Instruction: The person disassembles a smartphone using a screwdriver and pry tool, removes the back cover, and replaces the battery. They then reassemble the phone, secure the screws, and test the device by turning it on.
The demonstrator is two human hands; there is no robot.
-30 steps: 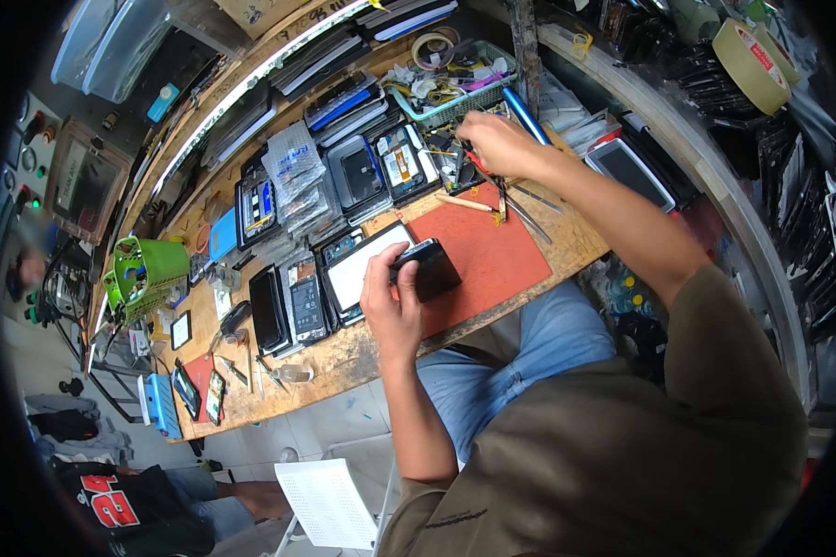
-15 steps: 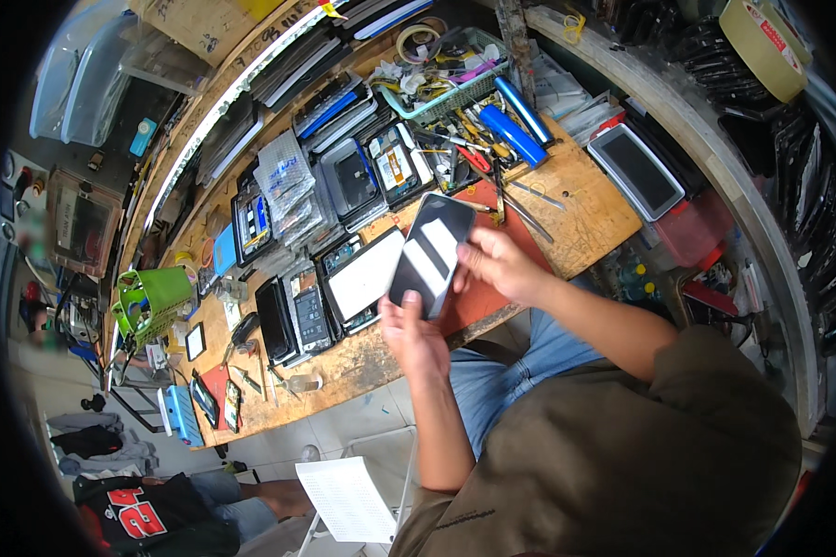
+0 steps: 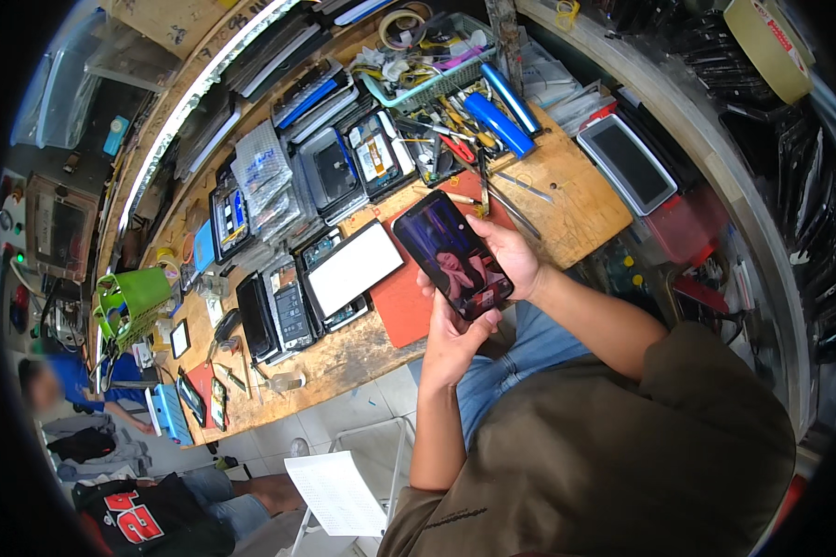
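Observation:
I hold a black smartphone [image 3: 448,252] in both hands, tilted over the red mat [image 3: 395,312] at the bench's front edge. Its screen is lit and shows a picture of a person. My left hand [image 3: 460,342] grips the lower left part, thumb along the bottom edge, other fingers partly hidden behind it. My right hand [image 3: 513,258] holds the right side from behind. Beside the phone lies a white panel [image 3: 351,266] on an opened tablet, next to more disassembled devices [image 3: 288,308]. Behind it are loose hand tools [image 3: 460,148].
The cluttered wooden bench [image 3: 581,200] carries stacked tablets [image 3: 265,190], blue cylinders [image 3: 502,125], a basket [image 3: 427,91] and a green bin [image 3: 130,302]. A white tablet [image 3: 627,162] is at right. A person in blue [image 3: 84,376] and another person's legs [image 3: 246,501] are at lower left. A folding chair [image 3: 390,432] stands below.
My right hand came from the tools down onto the phone. The phone turned screen-up, and its dark screen now shows a picture. A person in blue has appeared at the left.

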